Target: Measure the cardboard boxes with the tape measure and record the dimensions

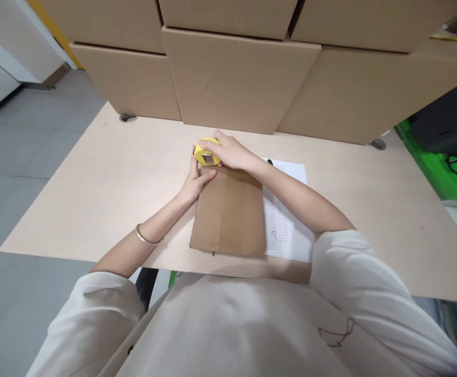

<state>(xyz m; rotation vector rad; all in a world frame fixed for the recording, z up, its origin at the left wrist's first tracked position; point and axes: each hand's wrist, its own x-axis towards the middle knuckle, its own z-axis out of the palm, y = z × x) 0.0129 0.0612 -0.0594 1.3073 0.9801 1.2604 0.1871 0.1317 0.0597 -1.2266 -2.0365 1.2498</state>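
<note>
Yellow tape measure in my right grip: my fingers are closed around it at the far left corner of a flat cardboard box. My left grip is at that same corner, thumb laid on the box's top, fingers along its side; I cannot tell whether it clasps or only steadies. The box lies on the pale desk in front of me. A printed sheet lies along its right side, partly hidden by my right forearm. Larger cartons stand stacked behind.
</note>
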